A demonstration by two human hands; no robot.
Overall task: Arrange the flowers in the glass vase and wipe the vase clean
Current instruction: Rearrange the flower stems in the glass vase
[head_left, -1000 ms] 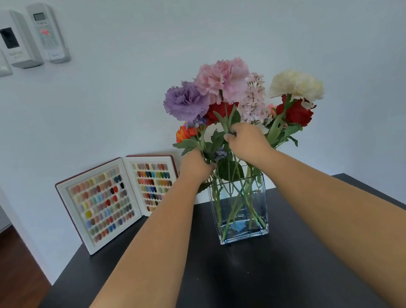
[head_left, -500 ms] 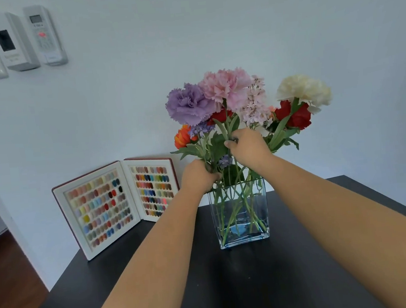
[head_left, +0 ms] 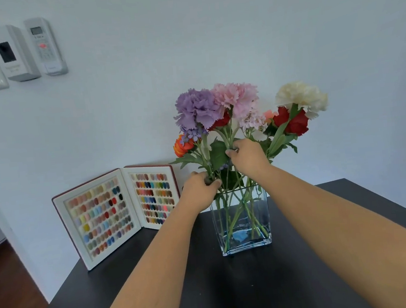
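Note:
A rectangular glass vase (head_left: 245,239) with a little water stands on the black table (head_left: 234,287). It holds a bunch of flowers (head_left: 237,106): purple, pink, cream, red and orange heads on green stems. My left hand (head_left: 199,189) is closed around stems just above the vase's left rim. My right hand (head_left: 248,155) grips stems higher up, under the pink flower. The stems cross inside the vase.
An open book of coloured nail samples (head_left: 118,211) leans against the white wall at the table's back left. Wall switches and two remote holders (head_left: 30,50) hang at the upper left. Wooden floor (head_left: 10,296) shows left of the table.
The purple and pink flowers stand a little higher and more spread out. My right hand has risen slightly along the stems; my left hand stays at the vase rim.

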